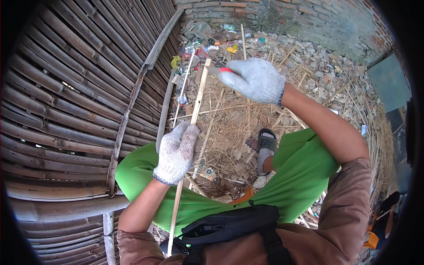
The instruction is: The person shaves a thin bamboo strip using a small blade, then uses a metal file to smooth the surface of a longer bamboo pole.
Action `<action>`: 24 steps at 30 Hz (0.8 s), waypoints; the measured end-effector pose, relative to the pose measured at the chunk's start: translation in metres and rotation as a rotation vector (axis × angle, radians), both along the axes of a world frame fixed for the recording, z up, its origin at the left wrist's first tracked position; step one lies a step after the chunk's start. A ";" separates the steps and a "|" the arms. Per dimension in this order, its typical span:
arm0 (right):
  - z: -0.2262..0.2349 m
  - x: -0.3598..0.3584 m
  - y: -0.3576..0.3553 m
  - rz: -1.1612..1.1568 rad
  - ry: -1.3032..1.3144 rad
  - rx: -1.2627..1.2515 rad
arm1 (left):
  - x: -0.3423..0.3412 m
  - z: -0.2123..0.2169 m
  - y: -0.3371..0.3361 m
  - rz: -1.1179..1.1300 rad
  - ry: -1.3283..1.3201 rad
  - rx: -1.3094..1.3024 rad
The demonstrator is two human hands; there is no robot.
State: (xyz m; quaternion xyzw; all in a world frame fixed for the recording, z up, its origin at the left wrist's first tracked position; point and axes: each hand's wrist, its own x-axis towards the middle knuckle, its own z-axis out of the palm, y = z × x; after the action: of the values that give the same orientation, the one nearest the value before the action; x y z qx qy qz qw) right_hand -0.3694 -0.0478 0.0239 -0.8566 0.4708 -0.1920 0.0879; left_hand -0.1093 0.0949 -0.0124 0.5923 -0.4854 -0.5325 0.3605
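Observation:
My left hand (177,148), in a knitted white glove with brownish stains, is closed around a long pale bamboo strip (201,95). The strip runs from beside my waist, up past my left knee, to its far tip ahead of me. My right hand (256,79), in a similar white glove, is closed on a knife (225,70) with a red handle. Its short blade points left and meets the strip close to the far tip. Whether the blade has cut into the wood is too small to tell. Most of the handle is hidden in the glove.
A slatted bamboo wall (75,97) stands close on my left, and a brick wall (309,22) closes off the far side. Shavings, thin strips and litter cover the ground (234,123). A black waist bag (229,225) lies across my lap; a sandal (267,141) is ahead.

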 end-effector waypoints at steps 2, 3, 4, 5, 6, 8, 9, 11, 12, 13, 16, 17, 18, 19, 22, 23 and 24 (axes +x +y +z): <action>-0.001 0.015 0.010 0.151 0.023 0.010 | 0.000 0.000 0.002 -0.012 -0.062 -0.116; -0.002 0.016 0.014 0.148 0.026 0.008 | -0.001 -0.001 0.001 -0.015 -0.059 -0.118; -0.004 0.016 0.017 0.158 0.044 0.011 | -0.002 -0.002 0.000 -0.029 -0.113 -0.155; -0.007 0.016 0.018 0.169 0.062 0.015 | -0.002 -0.003 -0.001 -0.043 -0.167 -0.192; -0.010 0.017 0.019 0.187 0.025 -0.032 | -0.001 -0.004 -0.002 -0.041 -0.168 -0.192; -0.010 0.019 0.020 0.216 0.053 -0.035 | 0.002 -0.006 -0.002 -0.080 -0.294 -0.278; -0.009 0.021 0.022 0.241 0.080 -0.035 | 0.002 -0.007 -0.002 -0.080 -0.294 -0.277; -0.009 0.025 0.025 0.239 0.085 -0.034 | 0.001 -0.008 0.000 -0.070 -0.257 -0.288; -0.008 0.026 0.026 0.237 0.093 -0.036 | 0.002 -0.009 0.000 -0.069 -0.256 -0.287; -0.009 0.026 0.026 0.238 0.094 -0.036 | 0.003 -0.012 -0.001 -0.077 -0.264 -0.317; -0.008 0.025 0.024 0.253 0.125 -0.096 | 0.002 -0.010 0.002 -0.082 -0.275 -0.351; -0.007 0.025 0.023 0.247 0.155 -0.109 | 0.001 -0.009 0.003 -0.079 -0.277 -0.353; -0.006 0.026 0.021 0.244 0.181 -0.123 | 0.003 -0.008 0.002 -0.077 -0.280 -0.354; -0.006 0.026 0.019 0.246 0.179 -0.124 | 0.006 -0.009 0.001 -0.080 -0.274 -0.313; -0.005 0.024 0.000 0.206 0.212 -0.162 | 0.007 0.000 0.004 -0.076 -0.185 -0.226; -0.001 0.015 -0.014 0.017 0.182 -0.126 | 0.005 0.003 0.005 -0.071 -0.101 -0.179; 0.004 0.005 -0.031 -0.172 0.146 -0.092 | 0.007 -0.006 0.011 -0.118 -0.125 -0.227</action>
State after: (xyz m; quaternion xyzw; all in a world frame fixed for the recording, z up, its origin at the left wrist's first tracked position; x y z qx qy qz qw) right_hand -0.3648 -0.0792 0.0278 -0.8277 0.5386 -0.1574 -0.0029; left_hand -0.1025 0.1057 -0.0184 0.5502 -0.5981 -0.4566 0.3622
